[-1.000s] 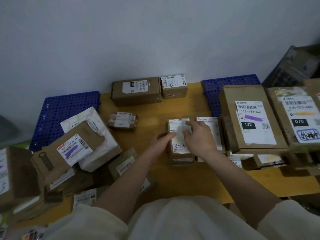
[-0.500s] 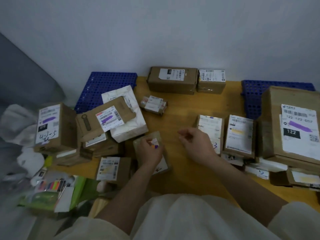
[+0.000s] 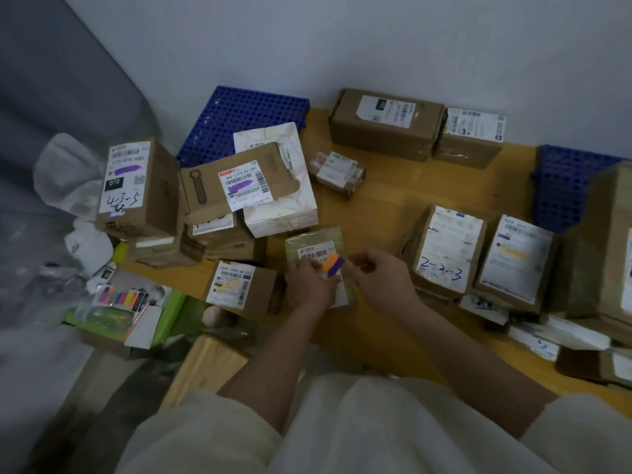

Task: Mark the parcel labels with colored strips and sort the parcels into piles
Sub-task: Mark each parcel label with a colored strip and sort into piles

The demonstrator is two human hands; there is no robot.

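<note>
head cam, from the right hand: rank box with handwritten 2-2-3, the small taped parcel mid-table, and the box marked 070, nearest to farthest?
From the right hand:
1. Box with handwritten 2-2-3, just to its right on the table.
2. Small taped parcel, farther back toward the wall, mid-table.
3. Box marked 070, far left, on top of the left pile.

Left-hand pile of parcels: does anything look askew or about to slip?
Yes. The flat brown parcel with the purple-marked label lies tilted across the white box and lower boxes, not squared up. The tall carton marked 070 overhangs the desk edge on smaller boxes. Nothing looks torn or spilled.
</note>
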